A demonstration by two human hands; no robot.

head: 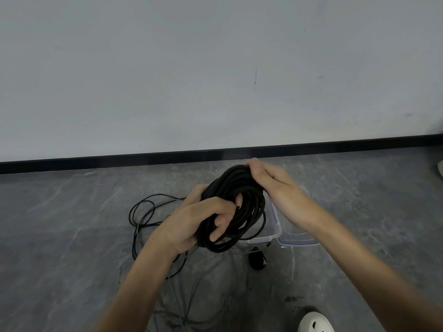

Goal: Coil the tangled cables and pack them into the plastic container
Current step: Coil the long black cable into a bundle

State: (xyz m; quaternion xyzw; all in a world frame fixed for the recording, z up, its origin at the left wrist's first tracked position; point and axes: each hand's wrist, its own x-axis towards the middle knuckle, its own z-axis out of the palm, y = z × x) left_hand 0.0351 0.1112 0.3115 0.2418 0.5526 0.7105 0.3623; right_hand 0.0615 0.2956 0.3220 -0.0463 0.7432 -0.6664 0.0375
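Forearms enter from the bottom edge, bare, both angled up and inward so they meet over the middle of the view. Left hand (199,221): palm turned right, fingers curled round the lower left side of the coil (230,185), fingertips showing inside its centre opening. Right hand (275,185): reaches over from the right, thumb on top, gripping the coil's upper right edge. Both hands clamped on the coil, one at each end of it, close together. Coil is black cable, many turns, roughly oval, held tilted in the air above the floor (72,224). One outer loop hangs looser at its lower right. Container (275,226): clear plastic, on the floor behind and below the coil, partly hidden by it and by the right wrist. Lid (299,240), clear with a bluish rim, lies just beside the container on its right. Loose cables (141,212), thin and dark, sprawl in loops on the floor to the left and run under the left forearm toward the camera. Small black object (257,259) lies on the floor just in front of the container; type not discernible. Floor grey, marbled. Wall (167,68) pale grey, with black skirting (96,161). White shoe (315,322) at bottom right.
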